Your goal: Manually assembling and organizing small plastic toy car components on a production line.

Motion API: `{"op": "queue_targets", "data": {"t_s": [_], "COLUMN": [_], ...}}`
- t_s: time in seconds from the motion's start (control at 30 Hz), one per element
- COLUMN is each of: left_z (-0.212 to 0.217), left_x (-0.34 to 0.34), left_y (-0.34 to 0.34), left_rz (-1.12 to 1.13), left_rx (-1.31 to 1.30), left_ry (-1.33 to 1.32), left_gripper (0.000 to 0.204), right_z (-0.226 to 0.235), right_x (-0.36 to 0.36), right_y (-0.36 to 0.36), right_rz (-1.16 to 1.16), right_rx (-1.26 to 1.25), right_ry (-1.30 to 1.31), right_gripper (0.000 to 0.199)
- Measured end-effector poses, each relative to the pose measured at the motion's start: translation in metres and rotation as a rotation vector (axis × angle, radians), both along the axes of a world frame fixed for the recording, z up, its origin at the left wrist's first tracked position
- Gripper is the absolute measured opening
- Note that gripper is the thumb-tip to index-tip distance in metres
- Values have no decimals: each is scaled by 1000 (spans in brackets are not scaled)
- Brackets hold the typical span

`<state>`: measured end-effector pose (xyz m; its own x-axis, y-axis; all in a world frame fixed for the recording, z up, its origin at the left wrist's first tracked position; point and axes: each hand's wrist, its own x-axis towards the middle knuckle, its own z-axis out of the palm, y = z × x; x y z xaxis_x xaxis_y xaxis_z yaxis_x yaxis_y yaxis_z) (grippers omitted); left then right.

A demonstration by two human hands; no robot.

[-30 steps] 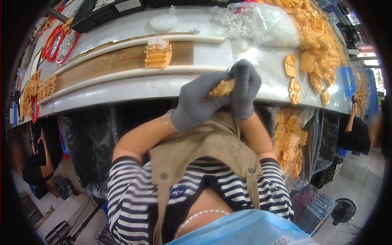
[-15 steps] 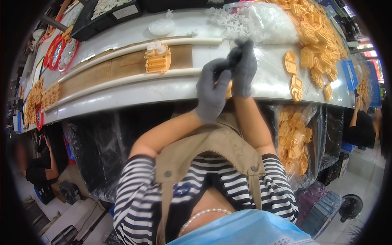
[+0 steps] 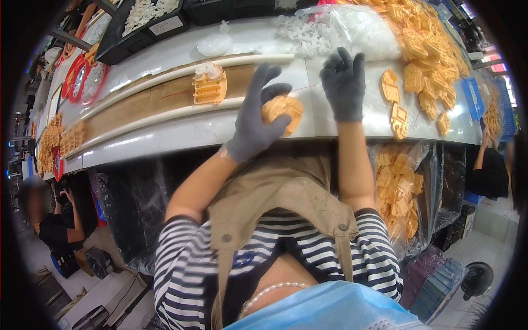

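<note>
Over the white surface [image 3: 165, 137]: left hand [image 3: 256, 118] cupping an orange plastic part [image 3: 283, 110], fingers wrapped round it for grip. Right hand [image 3: 344, 82] empty, fingers spread wide, near the loose orange pieces [image 3: 396, 104].

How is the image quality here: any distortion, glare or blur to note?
Head view: strong fisheye, the white table edge bows and the corners go black; bright glare patches on the tabletop; left hand holding the orange part and right hand reasonably sharp; rim detail smeared.
</note>
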<state>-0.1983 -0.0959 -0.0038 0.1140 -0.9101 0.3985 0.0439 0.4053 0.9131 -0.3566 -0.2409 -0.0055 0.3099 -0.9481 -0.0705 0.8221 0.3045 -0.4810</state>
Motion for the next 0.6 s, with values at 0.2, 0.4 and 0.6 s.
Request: {"op": "queue_targets", "data": {"t_s": [0.2, 0.4, 0.6], "left_z": [26, 30, 29], "left_x": [1, 14, 13], "left_y": [7, 26, 32], "left_rz": [-33, -201, -182], "left_rx": [-305, 95, 93], "left_ry": [-96, -136, -16], "left_gripper": [87, 54, 41], "right_z": [27, 27, 49], "right_x": [-9, -14, -11], "right_y": [86, 99, 96], "right_rz": [422, 129, 49], "right_rx": [-529, -771, -1153], "right_ry": [793, 852, 857], "right_gripper": [44, 59, 45]}}
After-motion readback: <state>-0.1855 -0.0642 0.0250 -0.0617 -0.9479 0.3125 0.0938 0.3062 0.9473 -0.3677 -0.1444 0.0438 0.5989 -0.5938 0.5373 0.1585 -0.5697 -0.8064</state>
